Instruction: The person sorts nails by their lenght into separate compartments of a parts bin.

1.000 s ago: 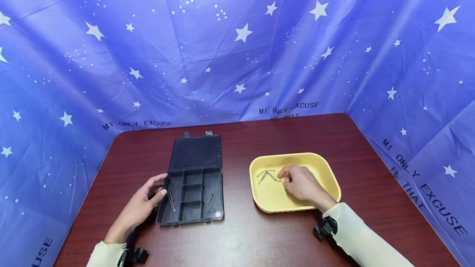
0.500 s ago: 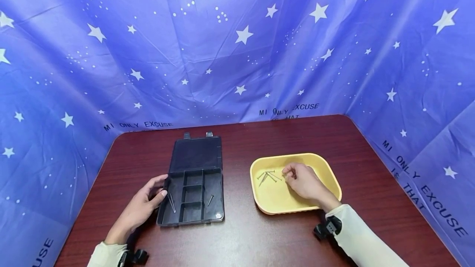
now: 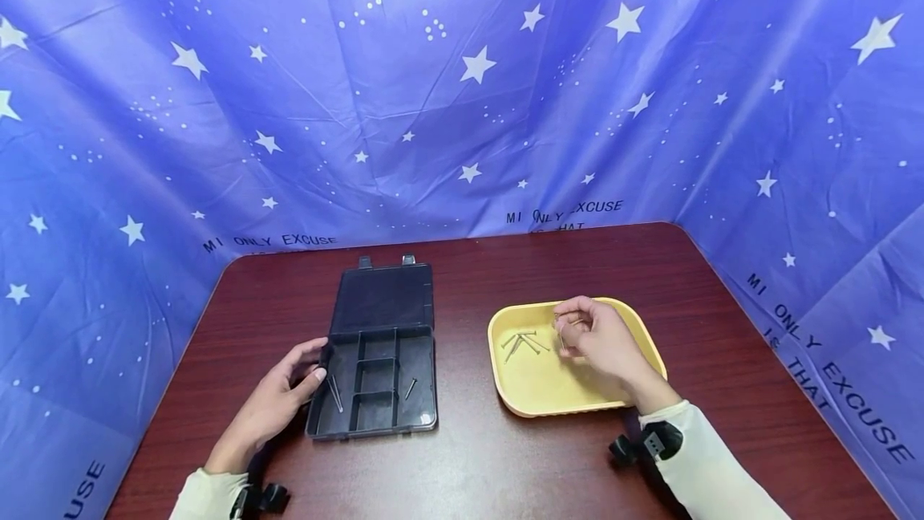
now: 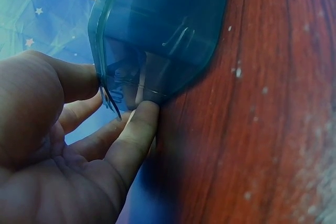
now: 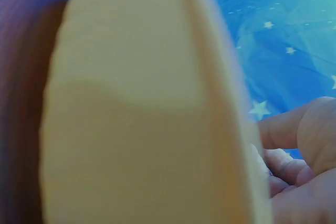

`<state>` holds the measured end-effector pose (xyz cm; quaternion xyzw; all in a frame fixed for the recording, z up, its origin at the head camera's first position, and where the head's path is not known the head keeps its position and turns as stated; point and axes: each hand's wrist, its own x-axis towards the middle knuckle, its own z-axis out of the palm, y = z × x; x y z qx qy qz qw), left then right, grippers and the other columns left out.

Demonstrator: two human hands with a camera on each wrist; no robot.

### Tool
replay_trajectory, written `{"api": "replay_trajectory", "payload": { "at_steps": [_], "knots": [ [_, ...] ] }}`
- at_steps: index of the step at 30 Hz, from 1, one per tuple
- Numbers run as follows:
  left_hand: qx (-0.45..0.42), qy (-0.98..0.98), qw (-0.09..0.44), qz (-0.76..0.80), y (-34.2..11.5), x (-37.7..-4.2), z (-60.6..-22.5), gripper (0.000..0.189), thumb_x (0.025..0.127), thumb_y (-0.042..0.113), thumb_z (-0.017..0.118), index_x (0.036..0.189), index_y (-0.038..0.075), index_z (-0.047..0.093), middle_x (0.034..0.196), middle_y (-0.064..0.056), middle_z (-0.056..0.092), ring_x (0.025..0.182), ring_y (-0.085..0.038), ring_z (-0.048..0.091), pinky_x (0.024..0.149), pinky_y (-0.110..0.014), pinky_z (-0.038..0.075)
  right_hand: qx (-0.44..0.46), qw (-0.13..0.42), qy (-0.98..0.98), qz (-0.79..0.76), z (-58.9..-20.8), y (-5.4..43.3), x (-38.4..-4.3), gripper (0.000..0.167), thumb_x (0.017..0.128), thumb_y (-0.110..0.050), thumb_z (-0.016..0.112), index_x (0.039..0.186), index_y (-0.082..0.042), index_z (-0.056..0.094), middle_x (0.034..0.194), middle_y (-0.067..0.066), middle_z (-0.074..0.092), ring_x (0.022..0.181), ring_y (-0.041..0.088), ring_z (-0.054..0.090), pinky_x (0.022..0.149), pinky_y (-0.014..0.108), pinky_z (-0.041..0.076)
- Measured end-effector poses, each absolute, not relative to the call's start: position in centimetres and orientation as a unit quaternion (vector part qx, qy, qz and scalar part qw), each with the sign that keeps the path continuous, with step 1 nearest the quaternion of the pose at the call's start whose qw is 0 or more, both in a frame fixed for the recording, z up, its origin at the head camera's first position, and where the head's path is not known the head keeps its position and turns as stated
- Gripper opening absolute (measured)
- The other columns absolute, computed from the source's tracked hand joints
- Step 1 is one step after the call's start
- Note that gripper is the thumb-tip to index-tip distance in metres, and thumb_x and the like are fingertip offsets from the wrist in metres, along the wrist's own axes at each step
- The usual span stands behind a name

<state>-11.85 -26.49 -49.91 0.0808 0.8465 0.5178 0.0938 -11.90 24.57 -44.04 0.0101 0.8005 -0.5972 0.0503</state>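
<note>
In the head view, my left hand (image 3: 270, 408) holds the left edge of a black compartment box (image 3: 375, 417). Its thumb and fingers also show at the box's rim in the left wrist view. The lid (image 3: 382, 295) is folded back. Thin metal screws (image 3: 336, 397) lie in the long left compartment, and a single screw (image 3: 411, 388) in the right one. My right hand (image 3: 602, 347) is over the yellow tray (image 3: 537, 396), its thumb and fingers pinching a thin screw (image 3: 562, 343). Several loose screws (image 3: 514, 348) lie on the tray's left side. The tray's wall hides those fingertips in the right wrist view.
The dark red wooden table (image 3: 462, 464) carries the box on the left and the tray on the right, with a gap between them. A blue star-patterned curtain (image 3: 404, 103) surrounds the table's back and sides.
My right hand has drawn back from the pile of screws and risen toward the tray's far right, with a screw between its fingers. The left hand stays on the box.
</note>
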Motion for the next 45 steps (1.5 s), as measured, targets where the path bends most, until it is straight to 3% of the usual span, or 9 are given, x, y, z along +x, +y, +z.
{"api": "replay_trajectory", "payload": {
  "at_steps": [5,9,12,17,31,37,45],
  "knots": [
    [0.077,0.848,0.095,0.516,-26.6,-11.7,-49.9,0.053,0.109,0.017,0.061,0.158,0.013,0.043,0.145,-0.024,0.056,0.12,-0.024,0.062,0.084,-0.026,0.058,0.009,0.021,0.771,-0.637,-42.4,24.1,-11.9,0.031,0.099,0.0,0.069,0.127,0.011,0.06,0.102,0.01,0.072,0.082,0.01,0.071,0.074,0.039,0.065],
    [0.074,0.849,0.097,0.515,-26.5,-11.7,-49.8,0.053,0.109,0.019,0.061,0.159,0.014,0.043,0.146,-0.024,0.055,0.121,-0.023,0.061,0.084,-0.027,0.057,0.001,-0.003,0.752,-0.659,-41.2,23.9,-12.0,0.022,0.099,-0.001,0.071,0.12,0.001,0.065,0.096,-0.006,0.074,0.084,0.008,0.073,0.074,0.038,0.065],
    [0.073,0.851,0.094,0.512,-26.4,-11.8,-49.7,0.052,0.109,0.019,0.061,0.158,0.014,0.044,0.147,-0.024,0.055,0.123,-0.026,0.06,0.084,-0.027,0.057,-0.011,-0.015,0.741,-0.672,-40.2,23.6,-12.1,0.019,0.099,-0.001,0.072,0.116,-0.006,0.069,0.095,-0.008,0.075,0.085,0.008,0.074,0.073,0.037,0.065],
    [0.071,0.855,0.093,0.506,-26.3,-11.8,-49.6,0.051,0.11,0.018,0.06,0.158,0.015,0.044,0.148,-0.024,0.055,0.124,-0.032,0.06,0.082,-0.028,0.056,-0.035,-0.023,0.712,-0.701,-39.3,23.1,-12.2,0.022,0.098,0.002,0.072,0.114,-0.013,0.073,0.097,-0.005,0.078,0.086,0.012,0.076,0.072,0.037,0.065],
    [0.06,0.868,0.103,0.481,-26.1,-11.5,-48.8,0.057,0.108,0.021,0.063,0.161,0.016,0.043,0.153,-0.026,0.054,0.136,-0.041,0.057,0.086,-0.027,0.056,-0.129,-0.065,0.637,-0.757,-34.3,21.3,-11.9,0.032,0.094,0.014,0.07,0.114,-0.01,0.076,0.102,0.002,0.08,0.083,0.015,0.078,0.069,0.037,0.065],
    [0.057,0.881,0.083,0.462,-25.9,-11.5,-48.5,0.057,0.105,0.019,0.069,0.158,0.016,0.048,0.149,-0.024,0.059,0.132,-0.041,0.061,0.089,-0.026,0.055,-0.174,-0.084,0.613,-0.766,-32.4,21.0,-11.7,0.034,0.091,0.021,0.067,0.116,0.0,0.075,0.104,0.006,0.08,0.084,0.018,0.079,0.068,0.038,0.065],
    [0.048,0.882,0.074,0.463,-26.0,-11.8,-48.5,0.054,0.103,0.019,0.071,0.154,0.016,0.053,0.146,-0.022,0.062,0.119,-0.033,0.067,0.081,-0.027,0.057,-0.187,-0.111,0.597,-0.772,-31.2,20.5,-11.5,0.031,0.089,0.024,0.066,0.118,0.012,0.07,0.106,0.014,0.08,0.082,0.02,0.078,0.064,0.038,0.064]
  ]
}}
